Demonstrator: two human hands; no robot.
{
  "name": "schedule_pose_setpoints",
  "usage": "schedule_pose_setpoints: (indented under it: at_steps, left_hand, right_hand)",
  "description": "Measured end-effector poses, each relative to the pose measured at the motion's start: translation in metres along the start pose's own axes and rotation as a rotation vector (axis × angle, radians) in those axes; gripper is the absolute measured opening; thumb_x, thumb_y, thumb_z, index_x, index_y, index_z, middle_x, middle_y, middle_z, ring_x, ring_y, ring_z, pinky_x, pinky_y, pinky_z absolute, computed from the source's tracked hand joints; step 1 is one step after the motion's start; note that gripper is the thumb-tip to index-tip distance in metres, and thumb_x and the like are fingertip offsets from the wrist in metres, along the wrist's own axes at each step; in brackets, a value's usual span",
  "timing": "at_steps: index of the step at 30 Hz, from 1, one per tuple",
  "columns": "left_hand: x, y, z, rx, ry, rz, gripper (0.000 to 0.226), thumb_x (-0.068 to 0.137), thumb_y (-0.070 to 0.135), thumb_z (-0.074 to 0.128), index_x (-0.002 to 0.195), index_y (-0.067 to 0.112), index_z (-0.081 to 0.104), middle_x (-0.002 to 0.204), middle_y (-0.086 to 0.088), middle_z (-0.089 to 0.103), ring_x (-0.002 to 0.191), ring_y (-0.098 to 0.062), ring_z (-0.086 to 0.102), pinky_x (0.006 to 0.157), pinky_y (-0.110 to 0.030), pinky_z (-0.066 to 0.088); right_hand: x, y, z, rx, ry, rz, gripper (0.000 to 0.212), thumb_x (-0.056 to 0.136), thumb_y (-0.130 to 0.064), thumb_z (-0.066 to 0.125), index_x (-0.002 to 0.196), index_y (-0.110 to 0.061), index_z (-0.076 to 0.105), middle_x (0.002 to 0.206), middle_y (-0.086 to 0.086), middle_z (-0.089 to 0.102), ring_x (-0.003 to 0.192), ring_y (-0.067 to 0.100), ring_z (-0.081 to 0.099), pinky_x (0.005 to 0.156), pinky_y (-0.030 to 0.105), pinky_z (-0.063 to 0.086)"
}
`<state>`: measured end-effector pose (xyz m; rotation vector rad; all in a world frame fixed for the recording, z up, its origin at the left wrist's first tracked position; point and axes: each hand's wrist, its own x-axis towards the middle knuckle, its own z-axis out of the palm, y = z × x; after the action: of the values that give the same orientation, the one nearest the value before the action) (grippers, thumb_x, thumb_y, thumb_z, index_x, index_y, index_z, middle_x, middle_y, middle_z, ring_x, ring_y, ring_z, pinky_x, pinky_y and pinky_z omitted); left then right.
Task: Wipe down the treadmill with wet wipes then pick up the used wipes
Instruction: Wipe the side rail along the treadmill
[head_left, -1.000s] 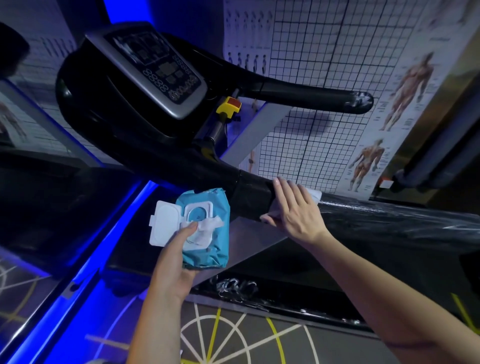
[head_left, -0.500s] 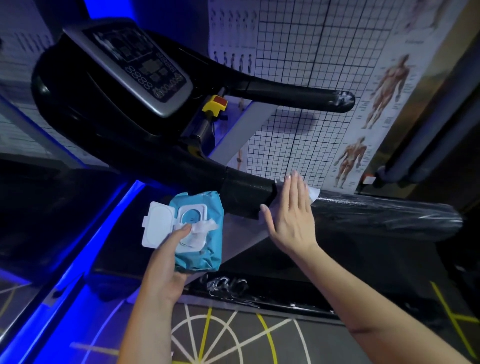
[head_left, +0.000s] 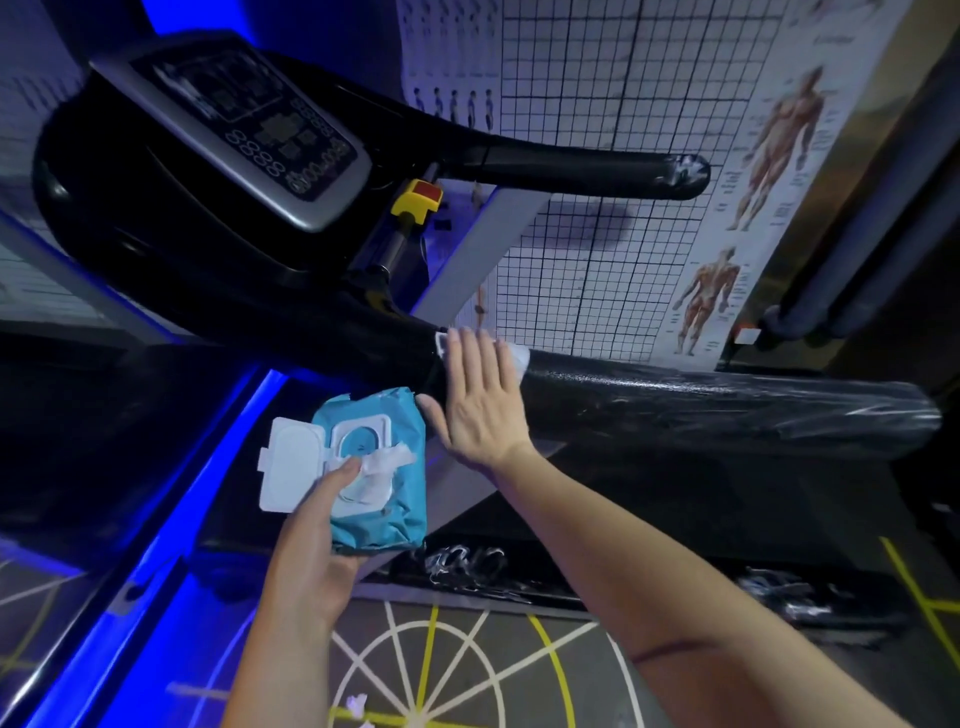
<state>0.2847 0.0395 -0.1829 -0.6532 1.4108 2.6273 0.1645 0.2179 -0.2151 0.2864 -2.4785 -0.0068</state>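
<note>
Dim gym, blue light, a grid chart (head_left: 649, 104) on the wall. One treadmill (head_left: 208, 171); right hand (head_left: 480, 410) presses one wipe (head_left: 521, 356) flat-fingered on its near handrail (head_left: 727, 410) (plastic-wrapped). Left hand (head_left: 311, 551) grips one open wipe pack (head_left: 395, 514).

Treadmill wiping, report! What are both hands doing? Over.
Right hand flat, pressing a wipe on the near handrail. Left hand holds the wipes pack, lid open. Nothing blocking the handrail.
</note>
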Motion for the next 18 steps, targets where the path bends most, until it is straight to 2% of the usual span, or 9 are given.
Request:
schedule_pose_setpoints:
  at_steps: [3, 8, 11, 13, 18]
  left_hand:
    - [0.002, -0.001, -0.003, -0.003, 0.024, 0.022, 0.025, 0.096, 0.017, 0.068, 0.117, 0.031, 0.072, 0.099, 0.001, 0.082, 0.08, -0.018, 0.079, 0.057, -0.038, 0.061]
    - [0.006, -0.001, -0.004, -0.037, 0.037, 0.038, 0.036, 0.098, 0.018, 0.066, 0.133, 0.027, 0.068, 0.117, 0.0, 0.079, 0.106, -0.023, 0.075, 0.077, -0.044, 0.061]
    - [0.008, -0.003, -0.001, -0.044, 0.018, 0.046, 0.036, 0.099, 0.018, 0.064, 0.133, 0.027, 0.068, 0.117, 0.0, 0.079, 0.098, -0.02, 0.078, 0.067, -0.042, 0.064]
    - [0.007, -0.005, 0.002, -0.046, 0.016, 0.048, 0.035, 0.099, 0.018, 0.064, 0.132, 0.028, 0.068, 0.115, 0.002, 0.079, 0.095, -0.018, 0.078, 0.068, -0.04, 0.064]
    - [0.006, -0.012, 0.009, -0.055, 0.007, 0.018, 0.032, 0.098, 0.019, 0.065, 0.129, 0.027, 0.069, 0.11, 0.001, 0.08, 0.089, -0.018, 0.079, 0.06, -0.037, 0.063]
  right_hand:
    - [-0.001, 0.009, 0.01, -0.041, 0.083, -0.097, 0.075, 0.105, -0.052, 0.034, 0.156, 0.002, 0.024, 0.16, 0.023, 0.03, 0.147, 0.041, 0.032, 0.121, 0.053, 0.023]
    - [-0.004, 0.019, 0.015, -0.099, 0.177, -0.163, 0.07, 0.106, -0.046, 0.04, 0.154, 0.002, 0.03, 0.158, 0.023, 0.034, 0.143, 0.041, 0.038, 0.119, 0.052, 0.029]
    - [-0.009, 0.03, 0.015, -0.127, 0.186, -0.205, 0.069, 0.106, -0.046, 0.041, 0.154, 0.002, 0.03, 0.159, 0.022, 0.034, 0.145, 0.04, 0.036, 0.12, 0.052, 0.028]
    - [-0.016, 0.042, 0.014, -0.162, 0.176, -0.23, 0.07, 0.106, -0.048, 0.04, 0.154, 0.002, 0.03, 0.159, 0.022, 0.033, 0.146, 0.039, 0.035, 0.121, 0.051, 0.027]
    - [-0.039, 0.077, 0.006, -0.198, 0.161, -0.191, 0.075, 0.105, -0.055, 0.04, 0.154, 0.002, 0.032, 0.159, 0.023, 0.034, 0.147, 0.04, 0.034, 0.12, 0.049, 0.03]
